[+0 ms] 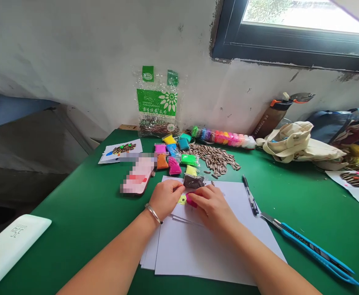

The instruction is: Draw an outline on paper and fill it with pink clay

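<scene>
My left hand (165,199), with a bracelet on its wrist, is closed, thumb and forefinger together at a small yellow piece of clay (182,199) with dark spots. What lies between those fingertips, if anything, is hidden. My right hand (213,207) curls over a magenta lump of clay (191,200) beside the yellow piece, its fingers pressed on it. Both pieces are on a small white sheet (182,213) atop larger white paper (206,254). Just beyond my fingertips sit a dark clay packet (194,181) and a pale yellow packet (191,170).
Bright clay packets (174,166) and a pile of sunflower seeds (218,157) lie behind. A seed bag (157,106) leans on the wall. A phone (138,176) and power bank (14,250) are left; a pen (250,196) and blue utility knife (314,250) are right.
</scene>
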Motion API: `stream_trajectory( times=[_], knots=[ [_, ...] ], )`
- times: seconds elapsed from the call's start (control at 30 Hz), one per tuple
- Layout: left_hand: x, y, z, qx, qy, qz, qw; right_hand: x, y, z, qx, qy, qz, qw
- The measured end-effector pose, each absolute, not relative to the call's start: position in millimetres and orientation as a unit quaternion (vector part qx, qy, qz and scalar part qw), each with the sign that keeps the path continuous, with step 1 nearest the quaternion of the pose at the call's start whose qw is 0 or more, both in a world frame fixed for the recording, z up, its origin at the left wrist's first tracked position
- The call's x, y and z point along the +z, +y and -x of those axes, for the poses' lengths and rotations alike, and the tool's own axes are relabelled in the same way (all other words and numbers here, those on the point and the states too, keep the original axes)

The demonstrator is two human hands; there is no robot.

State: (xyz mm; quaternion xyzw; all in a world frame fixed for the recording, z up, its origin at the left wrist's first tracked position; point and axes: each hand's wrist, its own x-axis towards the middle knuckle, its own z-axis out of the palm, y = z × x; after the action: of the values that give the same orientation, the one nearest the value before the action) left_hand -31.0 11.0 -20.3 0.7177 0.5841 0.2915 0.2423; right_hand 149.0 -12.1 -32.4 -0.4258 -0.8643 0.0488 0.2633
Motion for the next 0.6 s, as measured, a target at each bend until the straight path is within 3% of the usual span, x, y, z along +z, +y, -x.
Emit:
stream_trajectory(
  times=[0.2,0.6],
  knots=[
    [-18.2,11.5,30.1,0.289,0.582,-0.719,0.247,-33.8,-18.1,-138.4,0.036,-0.885,0.407,0.223],
    [-18.8,11.7,30.6,0.291,0.582,-0.714,0.257,-32.1,-16.6,-136.3,0.058,-0.875,0.425,0.223]
  ],
)
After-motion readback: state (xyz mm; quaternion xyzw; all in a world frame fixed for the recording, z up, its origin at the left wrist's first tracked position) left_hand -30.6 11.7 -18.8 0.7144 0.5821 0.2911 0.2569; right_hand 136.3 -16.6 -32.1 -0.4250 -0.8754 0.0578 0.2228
